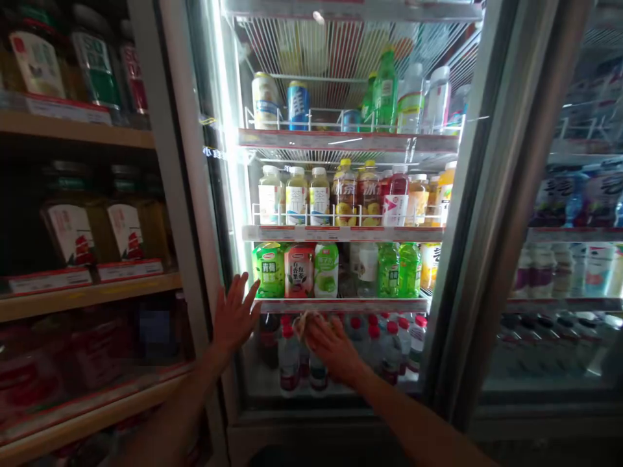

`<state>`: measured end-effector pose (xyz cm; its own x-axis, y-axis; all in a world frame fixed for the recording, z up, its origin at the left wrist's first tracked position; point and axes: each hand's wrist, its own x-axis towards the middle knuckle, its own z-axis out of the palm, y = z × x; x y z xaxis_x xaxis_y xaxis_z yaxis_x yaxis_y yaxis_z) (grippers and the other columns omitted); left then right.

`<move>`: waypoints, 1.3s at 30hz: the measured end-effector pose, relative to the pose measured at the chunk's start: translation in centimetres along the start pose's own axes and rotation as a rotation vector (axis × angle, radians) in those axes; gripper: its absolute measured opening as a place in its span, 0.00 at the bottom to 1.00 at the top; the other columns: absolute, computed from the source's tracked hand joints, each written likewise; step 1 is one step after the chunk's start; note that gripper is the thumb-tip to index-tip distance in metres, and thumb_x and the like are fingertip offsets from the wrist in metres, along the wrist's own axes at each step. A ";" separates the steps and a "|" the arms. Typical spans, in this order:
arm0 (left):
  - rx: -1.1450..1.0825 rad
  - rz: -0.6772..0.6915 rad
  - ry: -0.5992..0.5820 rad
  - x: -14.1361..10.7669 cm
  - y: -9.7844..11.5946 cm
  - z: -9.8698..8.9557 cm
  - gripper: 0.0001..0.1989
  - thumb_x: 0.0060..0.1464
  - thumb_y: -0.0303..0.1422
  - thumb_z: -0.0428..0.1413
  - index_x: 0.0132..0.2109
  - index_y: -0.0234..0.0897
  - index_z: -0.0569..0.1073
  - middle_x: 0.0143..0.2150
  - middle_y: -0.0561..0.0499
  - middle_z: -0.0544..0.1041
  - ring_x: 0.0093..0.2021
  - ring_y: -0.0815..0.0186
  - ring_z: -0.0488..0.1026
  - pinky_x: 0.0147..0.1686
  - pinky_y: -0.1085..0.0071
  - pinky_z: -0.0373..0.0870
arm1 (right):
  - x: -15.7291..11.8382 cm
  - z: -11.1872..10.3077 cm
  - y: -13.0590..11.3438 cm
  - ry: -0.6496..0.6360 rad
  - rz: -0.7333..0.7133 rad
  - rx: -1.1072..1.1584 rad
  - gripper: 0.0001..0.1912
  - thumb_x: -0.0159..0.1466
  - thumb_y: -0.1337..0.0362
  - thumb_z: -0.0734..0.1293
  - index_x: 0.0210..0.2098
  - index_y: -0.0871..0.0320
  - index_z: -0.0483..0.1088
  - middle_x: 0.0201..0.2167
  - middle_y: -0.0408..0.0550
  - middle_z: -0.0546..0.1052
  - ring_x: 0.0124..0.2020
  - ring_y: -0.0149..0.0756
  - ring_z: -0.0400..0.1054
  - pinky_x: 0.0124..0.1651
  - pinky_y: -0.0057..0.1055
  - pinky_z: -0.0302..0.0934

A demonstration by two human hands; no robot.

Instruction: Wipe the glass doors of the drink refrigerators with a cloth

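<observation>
My right hand presses a crumpled, light brown cloth at the height of the lowest shelf edge, apparently against the glass door of a lit drinks fridge. Its fingers lie over the cloth and partly hide it. To the left, my left hand is spread with fingers apart, near the left edge of the door. It holds nothing. Behind the hands stand green juice bottles, a red bottle and several red-capped bottles on the fridge floor.
Shelves above hold bottled tea, cans and a green soda bottle. A long metal door handle runs down the right side, with another fridge section beyond. Wooden shelves with large bottles stand close on the left.
</observation>
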<state>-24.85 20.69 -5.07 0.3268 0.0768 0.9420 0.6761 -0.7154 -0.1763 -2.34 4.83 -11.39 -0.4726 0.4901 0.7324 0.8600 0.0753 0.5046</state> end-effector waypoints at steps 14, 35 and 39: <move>0.050 -0.013 -0.076 -2.1 -4.0 -2.0 0.27 0.57 0.30 0.44 0.64 0.37 0.52 0.64 0.41 0.57 0.65 0.61 0.50 0.63 0.56 0.45 | 7.2 1.4 -2.4 0.013 -0.282 0.051 0.20 0.64 0.70 0.56 0.55 0.57 0.63 0.60 0.45 0.63 0.64 0.34 0.48 0.64 0.40 0.45; 0.091 -0.041 -0.007 2.3 -5.6 -4.5 0.26 0.59 0.32 0.43 0.63 0.34 0.54 0.64 0.38 0.56 0.65 0.57 0.50 0.61 0.54 0.48 | 19.2 -2.8 4.4 0.171 -0.010 -0.030 0.22 0.64 0.67 0.55 0.58 0.56 0.58 0.63 0.47 0.58 0.66 0.40 0.43 0.66 0.51 0.32; 0.067 -0.024 0.016 5.4 -3.6 -4.0 0.25 0.59 0.32 0.44 0.63 0.34 0.54 0.65 0.38 0.55 0.66 0.58 0.47 0.61 0.54 0.48 | 17.7 -4.1 7.1 0.184 0.030 -0.069 0.21 0.64 0.65 0.56 0.57 0.57 0.60 0.62 0.51 0.59 0.66 0.42 0.41 0.66 0.51 0.28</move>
<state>-28.12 20.94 1.82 0.2998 0.0812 0.9505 0.7264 -0.6653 -0.1723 -5.40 10.50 6.98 -0.4791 0.3240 0.8157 0.8623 -0.0001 0.5065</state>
